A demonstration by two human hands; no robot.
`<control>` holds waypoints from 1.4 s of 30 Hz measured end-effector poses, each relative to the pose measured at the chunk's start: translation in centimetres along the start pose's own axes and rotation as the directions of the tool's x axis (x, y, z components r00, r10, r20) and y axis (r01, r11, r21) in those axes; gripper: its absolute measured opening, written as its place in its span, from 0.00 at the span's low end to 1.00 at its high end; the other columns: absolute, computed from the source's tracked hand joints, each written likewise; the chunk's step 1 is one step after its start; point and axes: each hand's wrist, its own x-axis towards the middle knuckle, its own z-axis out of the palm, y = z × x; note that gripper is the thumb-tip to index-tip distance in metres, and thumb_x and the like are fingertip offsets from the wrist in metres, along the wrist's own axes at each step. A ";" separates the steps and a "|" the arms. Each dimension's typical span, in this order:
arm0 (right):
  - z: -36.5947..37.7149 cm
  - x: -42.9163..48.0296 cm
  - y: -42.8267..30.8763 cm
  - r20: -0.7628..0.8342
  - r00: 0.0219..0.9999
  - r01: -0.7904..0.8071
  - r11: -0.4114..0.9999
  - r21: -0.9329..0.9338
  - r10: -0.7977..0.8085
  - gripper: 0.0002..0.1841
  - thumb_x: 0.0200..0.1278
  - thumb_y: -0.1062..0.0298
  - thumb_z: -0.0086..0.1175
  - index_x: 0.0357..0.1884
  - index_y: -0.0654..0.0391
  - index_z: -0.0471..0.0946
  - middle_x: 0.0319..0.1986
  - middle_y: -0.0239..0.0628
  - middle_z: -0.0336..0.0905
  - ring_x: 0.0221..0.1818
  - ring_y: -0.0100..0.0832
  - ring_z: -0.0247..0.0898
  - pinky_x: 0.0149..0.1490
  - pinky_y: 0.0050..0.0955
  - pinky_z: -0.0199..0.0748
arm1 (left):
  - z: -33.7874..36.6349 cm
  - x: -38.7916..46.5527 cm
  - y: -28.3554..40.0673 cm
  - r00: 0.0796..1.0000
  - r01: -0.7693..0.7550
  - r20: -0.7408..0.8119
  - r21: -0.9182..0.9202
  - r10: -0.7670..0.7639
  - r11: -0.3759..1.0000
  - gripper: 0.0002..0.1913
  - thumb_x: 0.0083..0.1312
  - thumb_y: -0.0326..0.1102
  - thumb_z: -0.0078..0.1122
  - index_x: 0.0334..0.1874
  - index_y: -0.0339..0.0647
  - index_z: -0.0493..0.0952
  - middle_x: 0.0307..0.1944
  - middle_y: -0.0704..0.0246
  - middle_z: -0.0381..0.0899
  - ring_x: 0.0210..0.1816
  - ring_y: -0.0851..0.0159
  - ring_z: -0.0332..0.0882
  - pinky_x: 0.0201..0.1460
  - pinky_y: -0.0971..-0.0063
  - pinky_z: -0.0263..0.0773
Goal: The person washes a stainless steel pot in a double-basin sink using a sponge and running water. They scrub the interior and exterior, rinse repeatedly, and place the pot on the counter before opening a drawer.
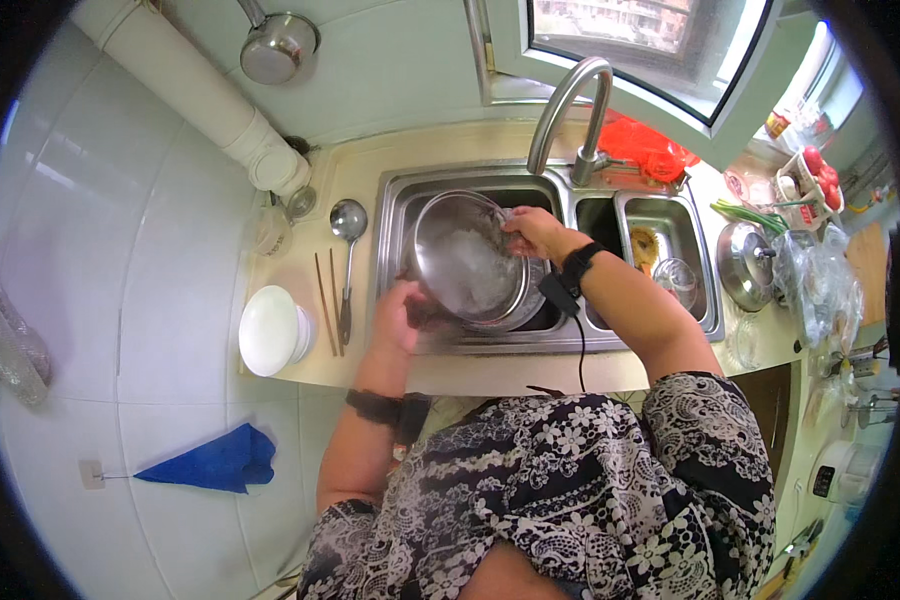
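Observation:
A round stainless steel pot [469,262] is tilted over the larger left basin of a double sink [381,225], its shiny inside facing up. My left hand [405,311] is at the pot's lower left side, fingers curled against it and blurred. At the upper right rim my right hand [536,232] grips the edge, with something greyish at the fingertips that is too unclear to name. Another rounded metal rim shows below the pot at its right. The gooseneck faucet [570,105] stands behind, and no stream of water can be made out.
Left of the sink lie a ladle [349,221], two chopsticks [326,300] and stacked white bowls [268,330]. The smaller basin holds a clear glass bowl [675,279] and a yellow-brown item [643,246]. A steel lid [745,266] and plastic bags [817,285] are at right.

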 end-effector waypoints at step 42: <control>4.5 -0.4 -1.3 0.185 0.973 0.216 0.836 -0.505 -0.140 0.06 0.54 0.71 0.57 0.33 0.61 0.77 0.21 0.34 0.77 0.20 0.26 0.71 0.25 0.27 0.70 | 1.1 -5.8 5.3 0.853 -0.501 0.119 0.461 0.508 0.733 0.28 0.56 0.30 0.54 0.63 0.36 0.64 0.53 0.64 0.71 0.50 0.66 0.70 0.52 0.78 0.66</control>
